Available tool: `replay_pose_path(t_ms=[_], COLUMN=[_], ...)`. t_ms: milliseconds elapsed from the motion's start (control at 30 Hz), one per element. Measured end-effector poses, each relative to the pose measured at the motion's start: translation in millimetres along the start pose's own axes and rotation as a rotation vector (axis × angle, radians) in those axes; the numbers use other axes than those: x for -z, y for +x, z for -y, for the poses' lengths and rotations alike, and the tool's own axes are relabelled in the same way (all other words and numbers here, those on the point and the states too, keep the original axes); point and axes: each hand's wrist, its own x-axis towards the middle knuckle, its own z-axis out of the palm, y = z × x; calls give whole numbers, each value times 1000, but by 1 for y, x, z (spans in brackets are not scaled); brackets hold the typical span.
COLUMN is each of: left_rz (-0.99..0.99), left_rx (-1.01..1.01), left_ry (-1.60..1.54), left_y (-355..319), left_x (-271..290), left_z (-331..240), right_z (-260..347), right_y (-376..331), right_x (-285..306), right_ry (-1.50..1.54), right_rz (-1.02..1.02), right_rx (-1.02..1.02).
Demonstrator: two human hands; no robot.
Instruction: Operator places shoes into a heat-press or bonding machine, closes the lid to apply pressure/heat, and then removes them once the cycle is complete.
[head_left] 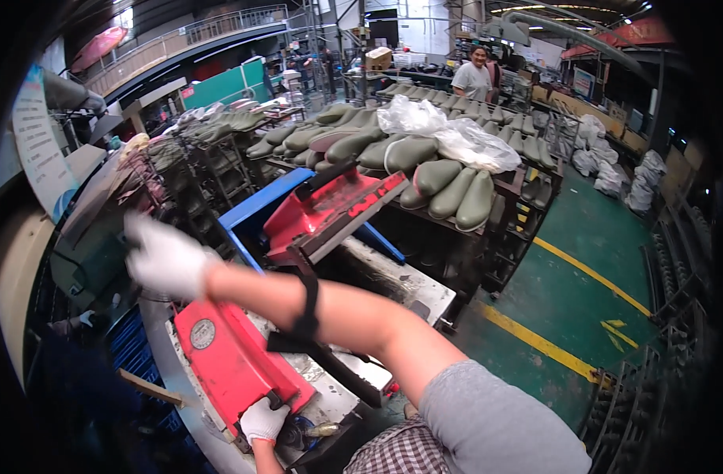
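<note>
My left hand (262,419), in a white glove, grips the near edge of a flat red metal plate (231,359) with a round grey badge, lying on the grey machine bed (393,280). My right arm, with a black strap around the forearm, crosses over the plate toward the left. My right hand (164,257), also gloved in white, is blurred. Its fingers are spread above a dark green machine (89,253), and I see nothing in it. Behind the arm, a second red mould part (330,205) stands tilted up against a blue frame (259,204).
Racks hold several olive-green rubber boots (444,186), with clear plastic bags (448,134) on top. A person in a grey shirt (473,77) stands at the back. A green floor with yellow lines (571,312) lies to the right, with white sacks (614,175) beyond. Blue crates (132,347) are at lower left.
</note>
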Motion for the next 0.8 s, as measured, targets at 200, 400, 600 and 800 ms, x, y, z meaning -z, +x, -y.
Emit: replay_pose_path(t_ms=[200,400,600,800], left_rz=[-13,25,-12,-27], left_rx=[-1,17,-8,-6], left_ry=[-81,-95,-84,-80], left_y=[0,-1,-5,-6], left_x=[-3,0,3,5], left_z=[2,0,-4,-5], right_z=[-42,-60,-63,-70], right_y=[-237,-335,-388,-416], right_x=[31,46,43,12], right_ry=[72,-44,-60,-63], right_rz=[775,1079,1043,1141], right_rx=[-405,-785,-870,-912])
